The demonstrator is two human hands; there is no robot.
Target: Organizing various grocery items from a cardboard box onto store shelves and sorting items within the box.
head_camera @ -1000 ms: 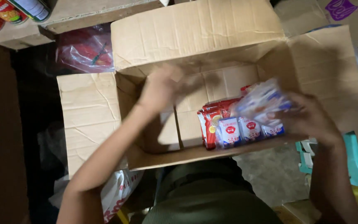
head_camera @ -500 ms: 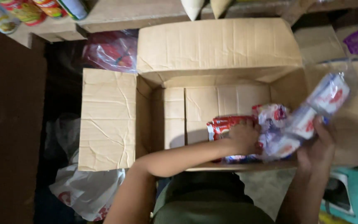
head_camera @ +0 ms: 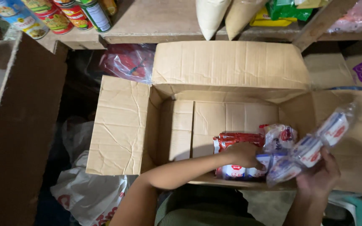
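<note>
An open cardboard box [head_camera: 231, 67] lies in front of me with its flaps spread. Inside, at the near right, sit red and white snack packets [head_camera: 235, 140]. My left hand [head_camera: 244, 154] reaches into the box and rests on those packets, fingers curled over them. My right hand [head_camera: 318, 175] is at the box's right edge, gripping a clear plastic bundle of white, red and blue packets [head_camera: 311, 148] that tilts up to the right.
A wooden shelf [head_camera: 156, 21] behind the box carries several cans [head_camera: 59, 16] and pale bags [head_camera: 212, 14]. A red item in clear plastic [head_camera: 128, 62] sits behind the left flap. A white plastic bag [head_camera: 91, 196] lies lower left. A brown cardboard panel [head_camera: 17, 125] stands at left.
My left hand has dropped from the box's back wall down onto the red packets. The right hand has drawn the plastic bundle out toward the right edge. The view has shifted.
</note>
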